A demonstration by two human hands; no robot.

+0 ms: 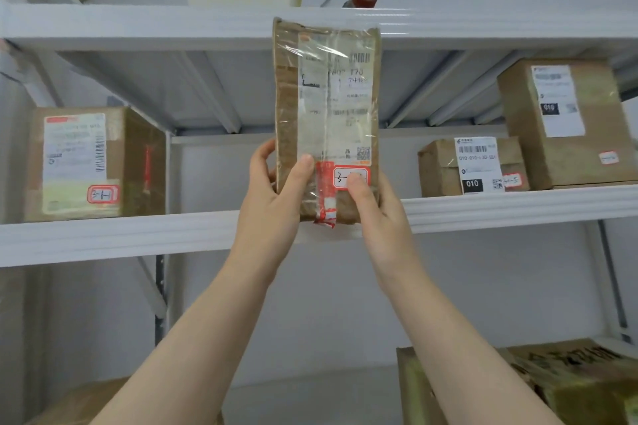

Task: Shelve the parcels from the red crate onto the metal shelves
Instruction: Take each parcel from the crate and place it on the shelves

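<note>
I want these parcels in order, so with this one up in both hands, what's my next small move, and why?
Probably ease the parcel forward and set its lower edge on the middle shelf. The left hand and right hand grip its lower end before the gap between the left box and the small box, and its tag starts with 3, like the left box's.

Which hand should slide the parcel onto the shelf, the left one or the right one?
Probably the left hand: it wraps the side edge of the parcel, and the shelf has more bare room on that side. The right hand sits low, with its thumb over the red-edged sticker.
</note>
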